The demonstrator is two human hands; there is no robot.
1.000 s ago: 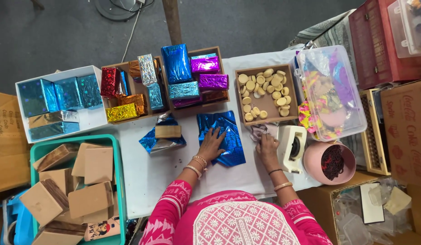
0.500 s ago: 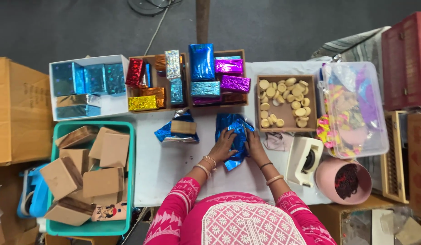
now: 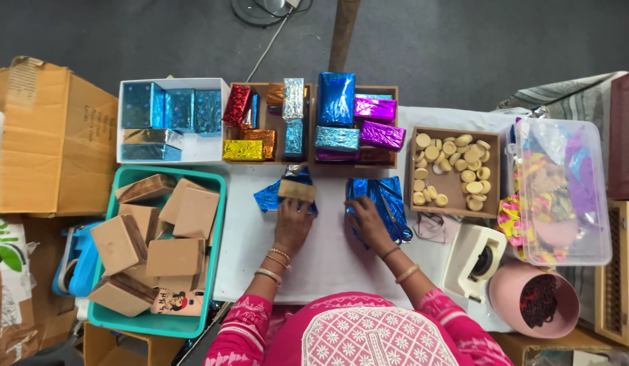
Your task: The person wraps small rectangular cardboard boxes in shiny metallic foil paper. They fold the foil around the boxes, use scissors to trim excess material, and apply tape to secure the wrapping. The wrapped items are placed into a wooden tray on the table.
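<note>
The white tabletop (image 3: 328, 261) is crowded, and everything hangs around the small brown block (image 3: 296, 190) sitting on a crumpled blue foil sheet (image 3: 270, 198) near the middle. That block lies with its long axis running left to right across the tabletop, flat on the foil, and it looks like plain cardboard-brown, rectangular and unwrapped.

Left of the block sits the teal bin (image 3: 216, 271), heaped with more brown blocks lying every which way. Beyond the block, towards the far edge, stands the wooden tray (image 3: 308, 161) packed with finished parcels in blue, purple, gold, red and silver foil. Further left of that is a white box (image 3: 216, 122) of blue-foiled parcels.

Right of the block lies a second blue foil sheet (image 3: 386, 196), smoother and larger, spread flat. Past it sits a shallow wooden box of pale round discs (image 3: 450, 166), and nearer the person a white tape dispenser (image 3: 474, 261).

Now the hands. The left hand (image 3: 293, 224) is the nearer one: it sits just on the near side of the block, fingers spread apart and reaching up to the block's near edge, touching it or the foil beneath, gripping nothing that I can see. The block lies straight ahead of those fingertips. The right hand (image 3: 365, 224) rests flat on the second foil sheet, fingers splayed, pressing it down.
</note>
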